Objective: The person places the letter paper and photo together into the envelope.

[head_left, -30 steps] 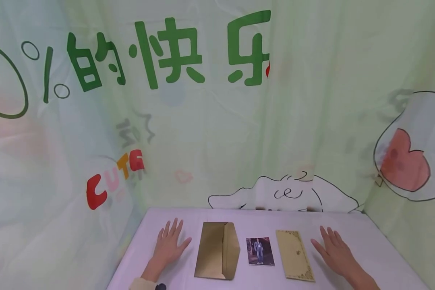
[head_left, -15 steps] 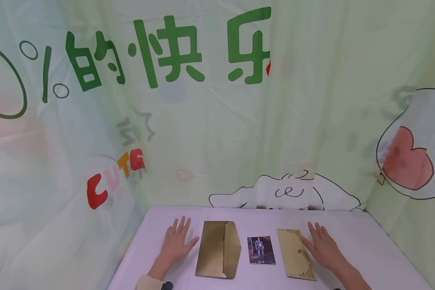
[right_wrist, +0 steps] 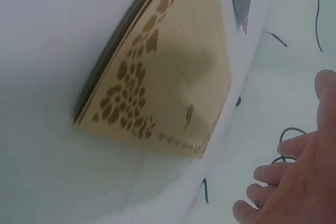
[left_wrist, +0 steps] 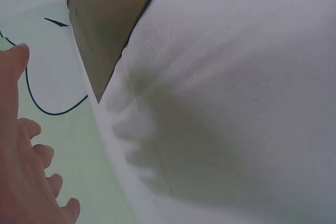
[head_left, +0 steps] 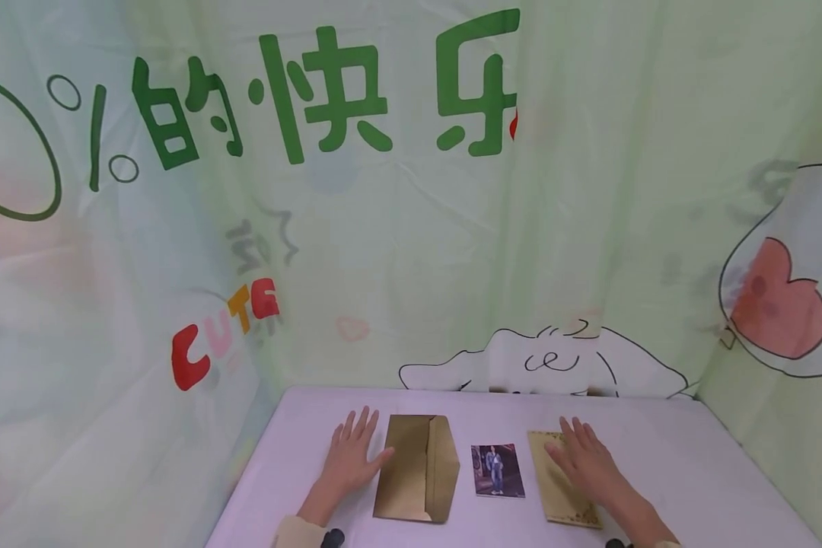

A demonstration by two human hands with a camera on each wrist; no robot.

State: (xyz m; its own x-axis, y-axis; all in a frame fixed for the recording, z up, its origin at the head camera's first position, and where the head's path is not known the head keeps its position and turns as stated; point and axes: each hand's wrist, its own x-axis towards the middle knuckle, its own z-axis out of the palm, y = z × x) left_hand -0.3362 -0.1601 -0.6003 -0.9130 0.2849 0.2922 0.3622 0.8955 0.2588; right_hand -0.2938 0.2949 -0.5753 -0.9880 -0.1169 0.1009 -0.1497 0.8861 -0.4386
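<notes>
My left hand (head_left: pixel 348 460), fingers spread, hovers at the left edge of a gold envelope (head_left: pixel 407 468) whose flap lies unfolded to the right. In the left wrist view its shadow falls on the white surface beside the envelope (left_wrist: pixel 105 19). A small photo (head_left: pixel 497 470) of a standing person in blue lies in the middle. To its right is a cream folded card (head_left: pixel 555 487) with a brown floral border, the pattern plain on the card (right_wrist: pixel 178 77) in the right wrist view. Over the card's right side hangs my right hand (head_left: pixel 589 460), holding nothing, its fingers extended.
The three paper items lie in a row on a white-covered table (head_left: pixel 699 472). Printed curtains (head_left: pixel 411 228) enclose its back and both sides, with green characters and a cartoon dog.
Both hands have moved inward: the left rightward up to the envelope, the right leftward from bare table to above the card. The paper items stay in place; the view shifts slightly.
</notes>
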